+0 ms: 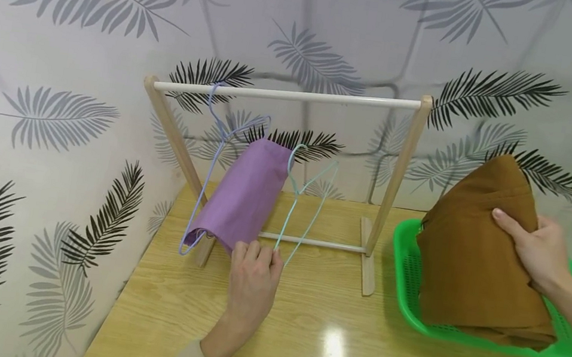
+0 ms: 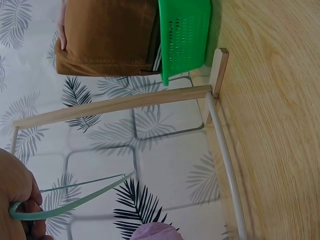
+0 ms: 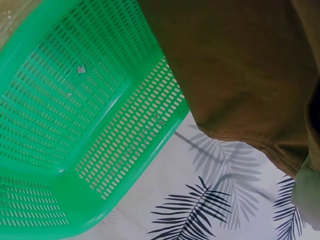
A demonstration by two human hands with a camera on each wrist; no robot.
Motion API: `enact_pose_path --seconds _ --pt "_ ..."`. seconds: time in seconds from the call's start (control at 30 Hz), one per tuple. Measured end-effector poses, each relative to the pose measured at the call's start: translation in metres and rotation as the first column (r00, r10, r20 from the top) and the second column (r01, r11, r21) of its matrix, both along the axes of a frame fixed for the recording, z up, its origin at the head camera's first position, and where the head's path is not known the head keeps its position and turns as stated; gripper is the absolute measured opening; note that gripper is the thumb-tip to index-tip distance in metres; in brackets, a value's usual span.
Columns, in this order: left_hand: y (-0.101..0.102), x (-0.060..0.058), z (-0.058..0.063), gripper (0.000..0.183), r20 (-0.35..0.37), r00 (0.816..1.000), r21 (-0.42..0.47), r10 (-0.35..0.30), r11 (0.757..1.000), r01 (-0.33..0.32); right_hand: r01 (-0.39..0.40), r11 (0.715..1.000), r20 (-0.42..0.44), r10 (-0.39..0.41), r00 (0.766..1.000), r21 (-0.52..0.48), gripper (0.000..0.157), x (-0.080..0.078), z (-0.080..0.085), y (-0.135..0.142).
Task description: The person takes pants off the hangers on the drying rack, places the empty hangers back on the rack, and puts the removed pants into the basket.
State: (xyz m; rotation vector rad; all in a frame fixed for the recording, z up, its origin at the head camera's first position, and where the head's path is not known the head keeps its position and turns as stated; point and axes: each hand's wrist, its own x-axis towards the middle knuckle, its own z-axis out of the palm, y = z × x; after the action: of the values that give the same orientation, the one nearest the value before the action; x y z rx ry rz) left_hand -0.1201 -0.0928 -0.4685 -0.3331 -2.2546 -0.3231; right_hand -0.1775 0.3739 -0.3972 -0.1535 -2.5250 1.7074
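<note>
My left hand (image 1: 254,277) grips the end of a mint-green hanger (image 1: 288,218), held in front of the rack; in the left wrist view the curled fingers wrap around the hanger (image 2: 75,202). A folded brown cloth garment (image 1: 477,252) is in my right hand (image 1: 545,249), thumb on top and the other fingers hidden beneath it. That garment is raised above a green perforated basket (image 1: 405,279). The right wrist view shows the brown fabric (image 3: 240,70) beside the basket's (image 3: 125,135) holed wall.
A small wooden rack with a white top bar (image 1: 297,95) stands against the leaf-patterned wall. From its left end hangs a lavender hanger (image 1: 203,192) with a purple cloth (image 1: 248,192) draped over it. A wooden tabletop (image 1: 299,325) lies underneath.
</note>
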Motion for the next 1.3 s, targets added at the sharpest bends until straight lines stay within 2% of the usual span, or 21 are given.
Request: enact_pose_path --seconds 0.23,0.43,0.67,1.03,1.3 --pt "0.0 0.001 0.0 0.03 0.007 1.0 0.017 -0.006 1.0 0.006 0.009 1.0 0.01 -0.008 1.0 -0.014 0.013 0.001 -0.003 0.0" --pt "0.0 0.001 -0.001 0.03 0.007 1.0 0.027 -0.014 1.0 0.014 0.014 0.999 0.043 -0.013 0.999 -0.042 0.015 -0.001 -0.012 0.001" --pt "-0.001 0.001 -0.002 0.028 0.001 1.0 0.028 -0.021 0.999 0.021 -0.001 1.0 0.075 -0.001 0.997 0.03 0.016 0.001 -0.031 0.001" --pt "-0.001 0.002 -0.003 0.028 -0.002 1.0 0.049 -0.023 0.999 0.023 0.0 0.999 0.1 -0.005 0.995 0.05 0.016 0.0 -0.038 0.011" --pt "-0.001 0.002 -0.004 0.028 0.003 1.0 0.046 -0.023 0.999 0.023 -0.034 0.993 0.155 0.016 0.988 0.115 0.02 -0.002 -0.045 0.031"
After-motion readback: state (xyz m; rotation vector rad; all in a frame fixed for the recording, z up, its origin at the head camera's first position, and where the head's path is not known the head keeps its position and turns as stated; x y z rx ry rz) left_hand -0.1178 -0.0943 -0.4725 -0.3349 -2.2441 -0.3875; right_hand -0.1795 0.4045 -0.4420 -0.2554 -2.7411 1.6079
